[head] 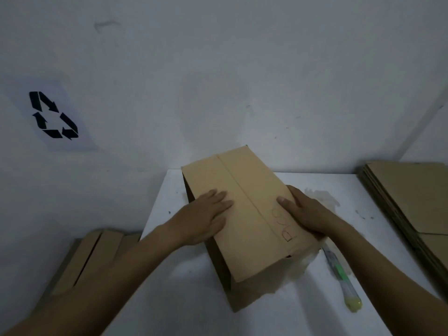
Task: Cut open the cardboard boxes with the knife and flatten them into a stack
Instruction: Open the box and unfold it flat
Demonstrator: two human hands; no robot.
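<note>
Head view, ctr of frame: cardboard box (247,214) sits closed on white table (169,275), long axis skewed toward upper left, top seam facing up, handwriting near its lower right edge. Left hand (208,214) lies flat on top, fingers straight, nothing grasped. It presses down, prob. to stop the box sliding. Right hand (303,212) clamps the box's right top edge, thumb on top, fingers wrapped down the side; est. purpose is steadying before the cut. Knife (339,275) lies unheld on table, lower right, just beside box and by the right forearm, w/in easy reach, yellow end toward bottom of frame. Seam looks uncut; step est. as positioning, pre-cut. Flattened stack (407,197) rests at right edge of frame, well apart from box; judged the destination pile. More cardboard (92,258) lies lower left, beside table; boxes or flats, cannot tell. Risk: blade close to forearm.
</note>
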